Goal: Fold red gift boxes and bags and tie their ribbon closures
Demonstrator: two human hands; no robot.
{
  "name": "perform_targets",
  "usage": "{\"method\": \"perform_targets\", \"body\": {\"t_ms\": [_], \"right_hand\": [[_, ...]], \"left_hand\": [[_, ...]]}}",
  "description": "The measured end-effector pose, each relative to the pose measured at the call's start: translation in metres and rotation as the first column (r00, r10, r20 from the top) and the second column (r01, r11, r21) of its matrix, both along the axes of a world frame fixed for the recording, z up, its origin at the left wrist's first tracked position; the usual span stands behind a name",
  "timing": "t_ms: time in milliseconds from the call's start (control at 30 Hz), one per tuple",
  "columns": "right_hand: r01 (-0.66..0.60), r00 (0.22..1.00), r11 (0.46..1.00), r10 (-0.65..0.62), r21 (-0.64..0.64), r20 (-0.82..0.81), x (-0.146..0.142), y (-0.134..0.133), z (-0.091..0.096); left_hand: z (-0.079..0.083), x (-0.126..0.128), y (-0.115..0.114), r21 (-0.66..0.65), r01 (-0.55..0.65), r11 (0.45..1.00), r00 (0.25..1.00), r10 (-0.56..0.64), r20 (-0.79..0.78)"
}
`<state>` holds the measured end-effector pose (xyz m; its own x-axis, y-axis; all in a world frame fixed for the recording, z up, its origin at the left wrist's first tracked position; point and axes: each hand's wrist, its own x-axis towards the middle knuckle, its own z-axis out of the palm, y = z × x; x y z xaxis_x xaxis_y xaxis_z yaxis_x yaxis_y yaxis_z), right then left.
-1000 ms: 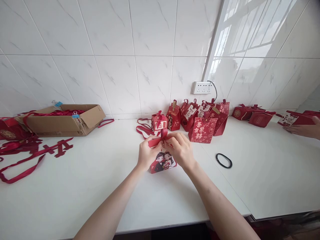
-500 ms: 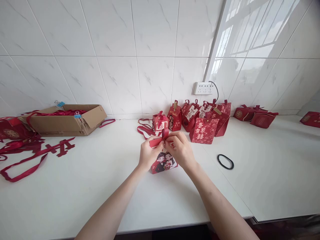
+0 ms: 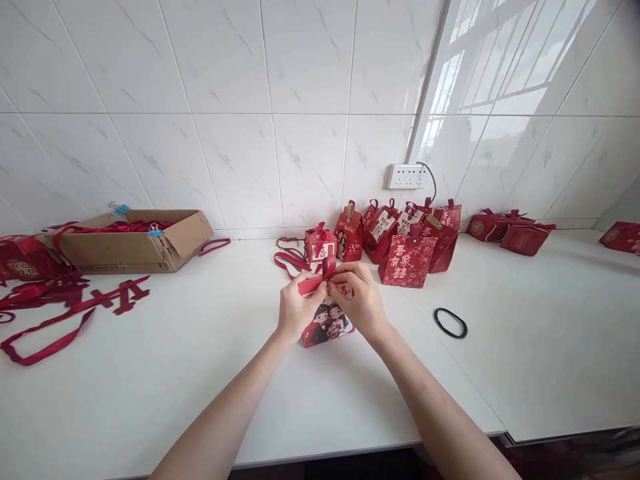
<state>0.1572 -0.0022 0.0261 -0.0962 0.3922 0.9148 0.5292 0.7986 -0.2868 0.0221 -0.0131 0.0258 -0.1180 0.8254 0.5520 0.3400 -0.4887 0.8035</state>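
Observation:
A red gift box [image 3: 328, 323] printed with a cartoon couple stands upright on the white table in front of me. My left hand [image 3: 301, 305] is closed on the left side of its top edge, thumb toward me. My right hand [image 3: 361, 297] pinches the top from the right, its fingertips meeting the left thumb near the middle. Between the two hands a dark red ribbon loop [image 3: 329, 267] sticks up from the box's top. My fingers cover much of the top, so how the loop is fastened there is hidden.
Behind the hands stand several red gift boxes [image 3: 406, 263] along the tiled wall, below a white power strip [image 3: 411, 177]. A cardboard box [image 3: 125, 251] of red ribbons is at left, with loose ribbons [image 3: 55, 339] before it. A black band [image 3: 451, 323] lies at right.
Both hands stay at the top of the gift box, with only slight finger movement. The rest of the scene looks the same apart from a tiny shift of view.

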Motion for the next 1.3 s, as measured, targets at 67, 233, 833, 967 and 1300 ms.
{"method": "perform_targets", "body": {"t_ms": [67, 233, 833, 967, 1300], "right_hand": [[-0.001, 0.999, 0.999, 0.0, -0.037, -0.038, -0.002, 0.0011, -0.0008], [0.007, 1.0, 0.999, -0.008, -0.033, -0.03, -0.0032, 0.004, -0.0001], [0.122, 0.948, 0.974, -0.172, 0.192, 0.266, 0.0053, -0.0006, 0.0018], [0.141, 0.943, 0.974, -0.186, 0.176, 0.276, 0.0051, -0.0016, 0.0017], [0.086, 0.989, 0.996, -0.089, 0.026, 0.121, 0.0037, 0.0003, 0.0]], "left_hand": [[-0.0001, -0.0002, 0.0, 0.004, -0.008, 1.0, 1.0, 0.008, -0.006], [-0.0009, -0.0003, 0.0004, 0.0, -0.002, 1.0, 1.0, 0.002, -0.007], [-0.0005, 0.0008, -0.0004, 0.004, 0.028, 1.0, 1.0, -0.028, -0.003], [-0.0005, 0.0003, 0.0005, -0.006, 0.027, 1.0, 1.0, -0.027, 0.01], [-0.0011, -0.0008, 0.0013, -0.007, 0.02, 1.0, 1.0, -0.02, -0.008]]}}
